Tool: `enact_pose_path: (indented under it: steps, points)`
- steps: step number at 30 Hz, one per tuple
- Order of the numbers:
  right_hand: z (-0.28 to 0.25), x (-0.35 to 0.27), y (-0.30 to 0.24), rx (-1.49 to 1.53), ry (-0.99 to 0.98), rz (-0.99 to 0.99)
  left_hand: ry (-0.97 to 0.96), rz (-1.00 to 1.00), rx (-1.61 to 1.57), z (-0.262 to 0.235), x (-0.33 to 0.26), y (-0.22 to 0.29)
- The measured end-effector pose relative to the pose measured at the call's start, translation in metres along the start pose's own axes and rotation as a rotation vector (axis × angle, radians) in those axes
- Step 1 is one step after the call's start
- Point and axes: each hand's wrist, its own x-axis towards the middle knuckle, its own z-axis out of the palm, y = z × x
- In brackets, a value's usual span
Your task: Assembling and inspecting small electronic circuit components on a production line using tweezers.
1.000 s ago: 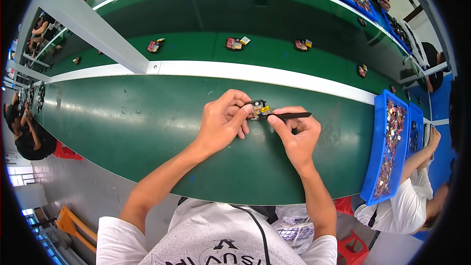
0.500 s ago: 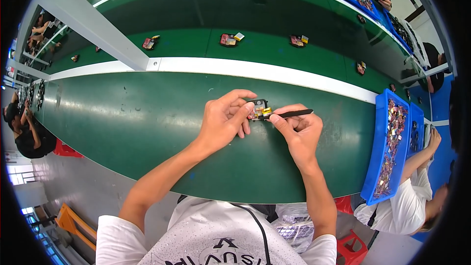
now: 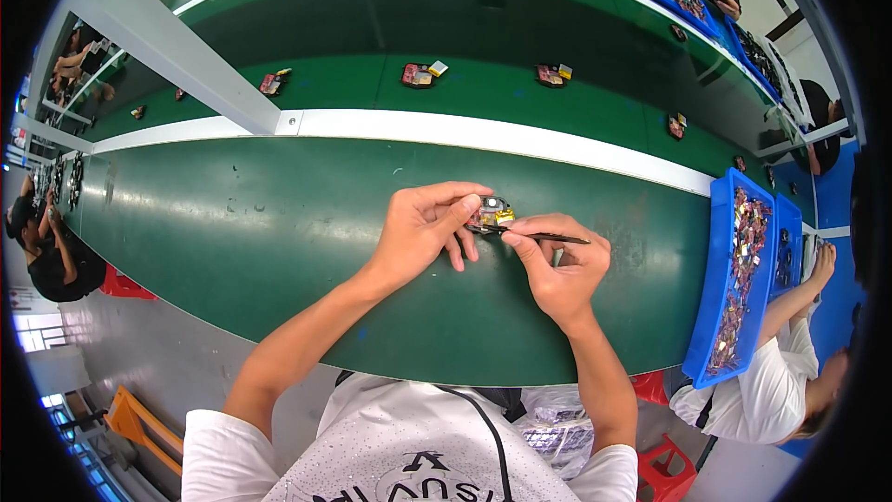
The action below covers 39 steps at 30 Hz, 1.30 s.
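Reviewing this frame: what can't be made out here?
- Small part, head view: mostly covered by the left hand; its kind is too small to tell.
- Dark tool: tip hidden where it meets the part; the right hand covers its grip.
- Blue tray contents: too small.

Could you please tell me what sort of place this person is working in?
Most likely an electronics assembly line in a factory. A long green conveyor belt carries small parts, a blue tray holds many small components, and the left hand steadies a small electronic part while the right hand works it with a thin black tool.
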Motion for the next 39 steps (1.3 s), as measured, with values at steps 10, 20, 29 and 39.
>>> enact_pose_path:
  steps: [10,20,29,39]
  points:
    - [0.000,-0.001,0.001,0.013,0.009,0.013,0.021,0.019,-0.014,0.003,-0.001,0.003]
    - [-0.002,0.000,0.003,0.031,0.032,0.069,0.043,0.047,0.066,0.002,-0.001,0.006]
    - [-0.001,0.002,0.000,-0.048,-0.041,-0.047,0.038,0.040,0.064,0.001,0.001,0.004]
    - [-0.001,0.004,-0.009,-0.139,-0.085,-0.221,0.078,0.011,0.092,0.008,-0.001,0.004]
